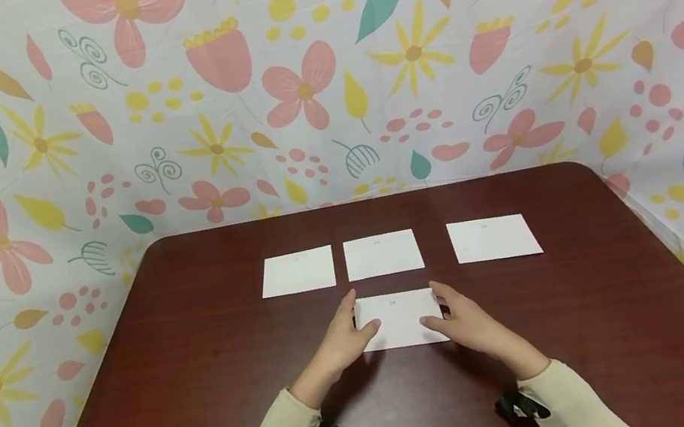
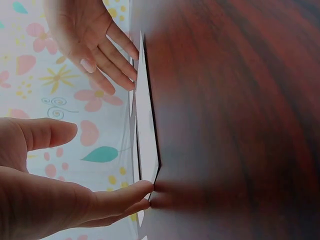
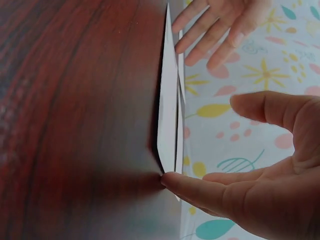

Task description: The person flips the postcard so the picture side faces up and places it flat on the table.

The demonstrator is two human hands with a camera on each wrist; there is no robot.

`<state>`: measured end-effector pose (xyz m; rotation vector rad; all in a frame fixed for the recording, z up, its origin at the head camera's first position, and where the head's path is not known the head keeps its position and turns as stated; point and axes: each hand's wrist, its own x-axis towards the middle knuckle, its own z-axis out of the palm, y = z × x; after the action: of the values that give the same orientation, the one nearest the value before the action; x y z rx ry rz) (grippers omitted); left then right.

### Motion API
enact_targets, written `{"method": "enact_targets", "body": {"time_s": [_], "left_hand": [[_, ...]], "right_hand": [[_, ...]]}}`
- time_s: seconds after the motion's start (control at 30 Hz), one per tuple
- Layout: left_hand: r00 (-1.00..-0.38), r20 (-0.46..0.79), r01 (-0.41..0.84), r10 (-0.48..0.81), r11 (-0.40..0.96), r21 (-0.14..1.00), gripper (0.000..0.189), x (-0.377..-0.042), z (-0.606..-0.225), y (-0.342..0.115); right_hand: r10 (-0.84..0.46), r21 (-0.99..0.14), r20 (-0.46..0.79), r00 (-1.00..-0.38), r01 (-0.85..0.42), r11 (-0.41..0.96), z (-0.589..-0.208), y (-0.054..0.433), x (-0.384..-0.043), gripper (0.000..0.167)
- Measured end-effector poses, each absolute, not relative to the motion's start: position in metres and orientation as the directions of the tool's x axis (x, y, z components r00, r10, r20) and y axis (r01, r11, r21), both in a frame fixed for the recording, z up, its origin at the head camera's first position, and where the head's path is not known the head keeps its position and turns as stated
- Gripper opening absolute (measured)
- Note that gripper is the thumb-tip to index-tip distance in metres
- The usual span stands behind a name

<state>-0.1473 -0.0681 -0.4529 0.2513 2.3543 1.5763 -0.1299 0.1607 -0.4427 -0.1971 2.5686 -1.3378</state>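
Note:
A white card (image 1: 398, 326) with a small mark near its far edge lies flat on the table, between both hands in the head view. At its left edge is my left hand (image 1: 343, 335), fingers extended and fingertips down at the card's side. My right hand (image 1: 466, 317) mirrors it at the right edge. In the left wrist view the left thumb (image 2: 52, 134) stands raised, apart from the card (image 2: 146, 120). Likewise, the right thumb (image 3: 265, 106) is lifted clear of the card (image 3: 168, 110) in the right wrist view.
Farther back three more white cards lie in a row: a left one (image 1: 297, 272), a middle one (image 1: 382, 255) and a right one (image 1: 494, 238), with a wider gap before the last. The dark wooden table (image 1: 208, 390) ends at a flowered cloth (image 1: 330, 147) behind.

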Motion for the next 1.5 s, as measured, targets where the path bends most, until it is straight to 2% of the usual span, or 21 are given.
{"method": "enact_targets", "body": {"time_s": [0.43,0.73,1.27,1.5], "left_hand": [[-0.959,-0.149,-0.050,0.240,0.373,0.927,0.067,-0.151,-0.455,-0.069],[-0.968,-0.143,-0.058,0.208,0.368,0.928,0.064,-0.154,-0.456,-0.069],[-0.969,-0.189,-0.130,0.157,0.329,0.935,0.063,-0.158,-0.457,-0.073],[-0.981,-0.154,-0.116,0.122,0.272,0.955,0.062,-0.158,-0.452,-0.076]], "right_hand": [[-0.146,-0.873,-0.169,-0.975,0.079,0.482,-0.451,0.163,-0.137,0.059],[-0.076,-0.895,-0.193,-0.978,0.144,0.422,-0.453,0.156,-0.138,0.059],[-0.046,-0.907,-0.183,-0.982,0.150,0.393,-0.452,0.152,-0.139,0.058],[-0.022,-0.925,-0.175,-0.984,0.156,0.345,-0.445,0.153,-0.139,0.056]]}}
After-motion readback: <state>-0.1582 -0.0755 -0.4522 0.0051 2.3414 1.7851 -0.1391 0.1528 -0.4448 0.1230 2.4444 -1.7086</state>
